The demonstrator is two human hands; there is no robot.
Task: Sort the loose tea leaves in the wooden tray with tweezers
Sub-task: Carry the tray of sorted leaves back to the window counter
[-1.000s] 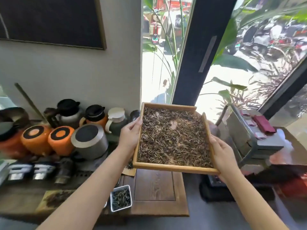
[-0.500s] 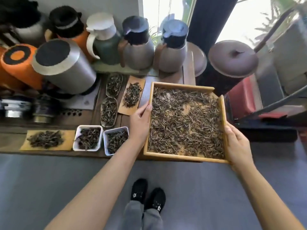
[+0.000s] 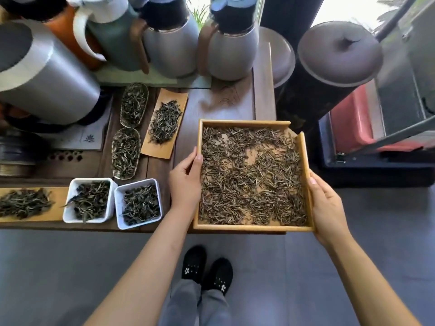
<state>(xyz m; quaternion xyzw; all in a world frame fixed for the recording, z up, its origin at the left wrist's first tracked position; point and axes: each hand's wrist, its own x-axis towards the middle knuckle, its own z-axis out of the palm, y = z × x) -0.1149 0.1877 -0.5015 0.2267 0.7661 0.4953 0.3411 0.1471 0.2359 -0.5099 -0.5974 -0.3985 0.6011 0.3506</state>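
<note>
Both hands' grips, left hand [image 3: 186, 182] and right hand [image 3: 328, 208], clasp wooden tray [image 3: 244, 123] over dark table [image 3: 263, 90].

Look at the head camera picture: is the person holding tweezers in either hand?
No. The left hand and the right hand each grip a side of the wooden tray, and no tweezers show.

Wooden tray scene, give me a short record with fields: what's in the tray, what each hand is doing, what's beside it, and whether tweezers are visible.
tray: wooden, square, held over the table's near edge
contents: loose tea leaves, spread thin, bare wood showing in patches
left hand: grips the tray's left wall, thumb over the rim
right hand: grips the tray's right wall
beside it: two white dishes of tea to the left
tweezers: none visible
</note>
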